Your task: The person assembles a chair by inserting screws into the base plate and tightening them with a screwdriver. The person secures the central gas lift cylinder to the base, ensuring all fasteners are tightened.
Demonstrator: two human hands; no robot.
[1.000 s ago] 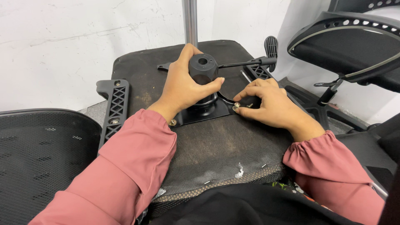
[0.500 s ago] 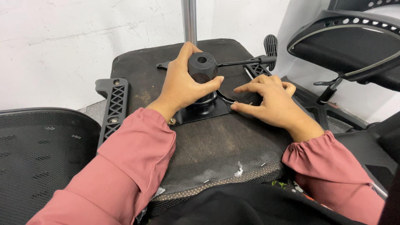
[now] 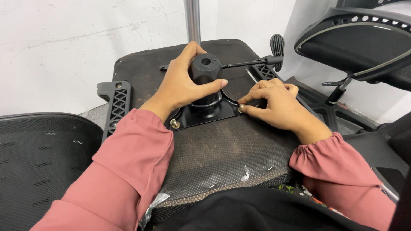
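An upturned chair seat (image 3: 214, 158) lies in front of me, its dark underside up. A black metal mechanism plate (image 3: 201, 116) with a round hub (image 3: 205, 68) sits on it. My left hand (image 3: 184, 85) wraps around the hub. My right hand (image 3: 274, 102) pinches a small bolt (image 3: 240, 108) at the plate's right corner with thumb and fingertips. Another bolt (image 3: 174, 124) stands in the plate's near left corner. A black lever (image 3: 252, 63) runs from the hub to the right.
Black armrest brackets stick out at the seat's left (image 3: 115, 98) and right (image 3: 265, 72). A mesh chair back (image 3: 38, 162) lies at the left. Another black chair (image 3: 364, 38) stands at the upper right. A grey pole (image 3: 192, 19) rises against the white wall.
My right hand's fingers have curled in and pinched the bolt at the plate's right corner. My left hand stays on the hub.
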